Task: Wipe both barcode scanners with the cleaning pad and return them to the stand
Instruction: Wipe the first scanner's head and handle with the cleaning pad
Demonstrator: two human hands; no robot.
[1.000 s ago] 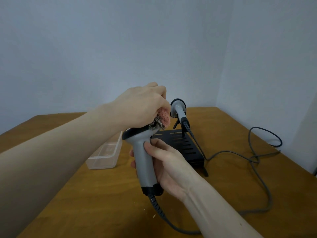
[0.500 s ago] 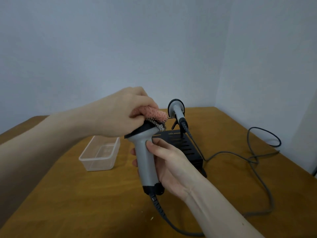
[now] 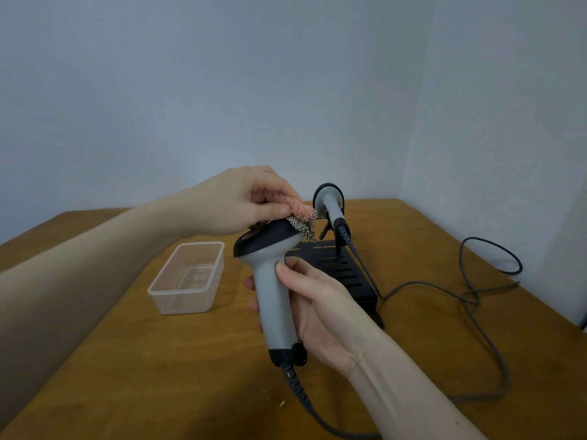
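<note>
My right hand point(image 3: 320, 306) grips the grey handle of a barcode scanner point(image 3: 274, 300), held upright above the table with its black head on top. My left hand point(image 3: 241, 201) pinches a pink cleaning pad point(image 3: 297, 211) with a checked mesh underside and presses it on the scanner's head. A second grey scanner point(image 3: 328, 201) sits on the black slotted stand point(image 3: 343, 274) just behind, its cable trailing right.
A clear plastic container point(image 3: 187, 277) sits on the wooden table point(image 3: 158, 376) to the left of the held scanner. Dark cables point(image 3: 476, 296) loop across the right side of the table. Walls close off the table's far and right sides.
My left hand has drawn back to the left across the scanner's head with the pad. The black head now shows more. The right hand keeps the same grip.
</note>
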